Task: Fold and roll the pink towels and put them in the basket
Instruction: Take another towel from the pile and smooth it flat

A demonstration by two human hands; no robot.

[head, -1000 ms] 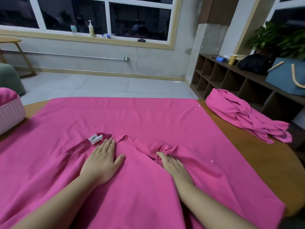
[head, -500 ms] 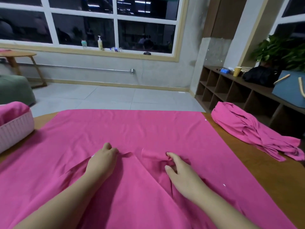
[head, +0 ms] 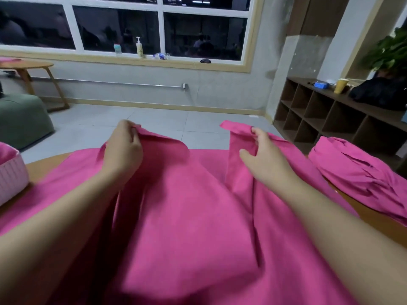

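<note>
A large pink towel (head: 187, 216) covers most of the round wooden table (head: 44, 166). My left hand (head: 123, 148) grips one lifted edge of it, raised above the table. To the right, my right hand (head: 262, 157) pinches another lifted corner at about the same height. Cloth hangs in folds between and below both hands. A second pink towel (head: 356, 175) lies crumpled on the table's right side. The pale pink basket (head: 11, 179) stands at the left edge with pink cloth inside it.
A green pouf (head: 22, 119) and a small wooden side table (head: 33, 69) stand on the tiled floor at left. Brown cubby shelves (head: 326, 119) with a cup, a black bag and a plant run along the right wall. Bottles sit on the windowsill.
Both hands took hold of the towel's near edge where they had lain on it and lifted it up and away from me. The camera tilted upward.
</note>
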